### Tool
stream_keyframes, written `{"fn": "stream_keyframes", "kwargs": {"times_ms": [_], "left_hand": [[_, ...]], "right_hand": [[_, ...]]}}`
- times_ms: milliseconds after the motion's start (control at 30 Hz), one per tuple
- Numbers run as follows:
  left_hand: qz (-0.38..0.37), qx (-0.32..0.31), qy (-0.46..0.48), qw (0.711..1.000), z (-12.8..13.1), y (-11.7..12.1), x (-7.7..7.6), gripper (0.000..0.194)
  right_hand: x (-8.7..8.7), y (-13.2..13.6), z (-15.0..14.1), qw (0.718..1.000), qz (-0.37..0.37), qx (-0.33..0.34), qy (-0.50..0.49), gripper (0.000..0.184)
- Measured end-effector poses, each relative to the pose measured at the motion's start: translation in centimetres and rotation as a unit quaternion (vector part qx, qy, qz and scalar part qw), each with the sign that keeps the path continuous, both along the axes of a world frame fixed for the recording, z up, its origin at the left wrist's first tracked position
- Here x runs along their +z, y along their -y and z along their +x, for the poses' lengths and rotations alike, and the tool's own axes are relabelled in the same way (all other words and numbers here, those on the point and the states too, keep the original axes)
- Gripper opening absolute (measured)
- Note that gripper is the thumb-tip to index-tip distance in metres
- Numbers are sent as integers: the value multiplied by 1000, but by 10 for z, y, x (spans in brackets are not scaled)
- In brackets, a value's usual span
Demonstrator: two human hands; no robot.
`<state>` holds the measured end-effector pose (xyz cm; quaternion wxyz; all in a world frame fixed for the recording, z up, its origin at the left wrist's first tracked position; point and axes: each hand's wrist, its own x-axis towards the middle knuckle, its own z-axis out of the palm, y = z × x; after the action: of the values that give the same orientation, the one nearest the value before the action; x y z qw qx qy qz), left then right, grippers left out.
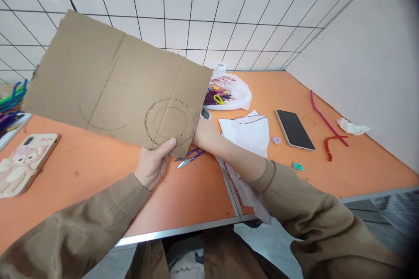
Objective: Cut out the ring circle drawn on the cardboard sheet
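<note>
A large piece of brown cardboard (144,69) is held up at a slant above the table. My left hand (153,161) is closed on its lower edge, thumb on the front face and fingers behind. A rough-cut ring with a smaller drawn circle inside is near that thumb, and a fainter drawn circle is farther left. My right hand (203,133) reaches behind the cardboard's right end; its fingers are hidden. Beneath the lower right corner, small thread snips (193,157) with purple handles lie partly covered. White stitched cloth (245,133) lies under my right forearm.
A phone (294,130) lies right, near a purple bobbin (276,140), a green bobbin (297,166), pipe cleaners (327,117) and crumpled tissue (352,126). A plastic bag (240,91) of craft bits is behind. A cased phone (28,163) and pipe cleaners (13,100) are left.
</note>
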<state>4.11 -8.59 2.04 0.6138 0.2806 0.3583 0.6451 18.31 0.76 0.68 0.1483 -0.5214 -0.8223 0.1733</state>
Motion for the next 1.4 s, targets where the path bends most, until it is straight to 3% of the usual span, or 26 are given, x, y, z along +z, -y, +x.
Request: {"fn": "stream_keyframes", "kwargs": {"times_ms": [267, 333, 433, 500, 600, 667, 733, 900, 1067, 1300, 1400], "left_hand": [[13, 78, 31, 996, -5, -18, 1, 69], [1, 89, 40, 995, -7, -18, 1, 65], [-22, 92, 54, 994, -8, -16, 3, 62], [-32, 94, 66, 993, -7, -15, 4, 60], [-41, 94, 82, 991, -5, -15, 5, 60], [-49, 90, 90, 991, -3, -14, 5, 60], [-53, 82, 96, 991, 0, -14, 6, 60], [-55, 62, 116, 990, 2, -10, 6, 60], [-70, 14, 132, 989, -5, -7, 7, 54], [-51, -15, 121, 991, -9, -5, 7, 47], [-43, -38, 99, 993, -6, -3, 7, 37]], "right_hand": [[19, 17, 0, 986, -8, 63, 156, 34], [21, 25, 6, 990, -39, 59, 120, 34], [19, 34, 18, 989, -133, 54, -47, 29], [15, 37, 23, 951, -238, 44, -194, 26], [10, 42, 24, 861, -348, -17, -370, 32], [7, 45, 20, 814, -368, -54, -447, 36], [5, 48, 16, 791, -355, -72, -493, 40], [4, 54, 10, 789, -288, -28, -542, 46], [6, 61, 16, 780, -329, 67, -528, 48], [-2, 66, 23, 789, -320, 137, -505, 55], [0, 69, 20, 810, -290, 147, -488, 51]]}}
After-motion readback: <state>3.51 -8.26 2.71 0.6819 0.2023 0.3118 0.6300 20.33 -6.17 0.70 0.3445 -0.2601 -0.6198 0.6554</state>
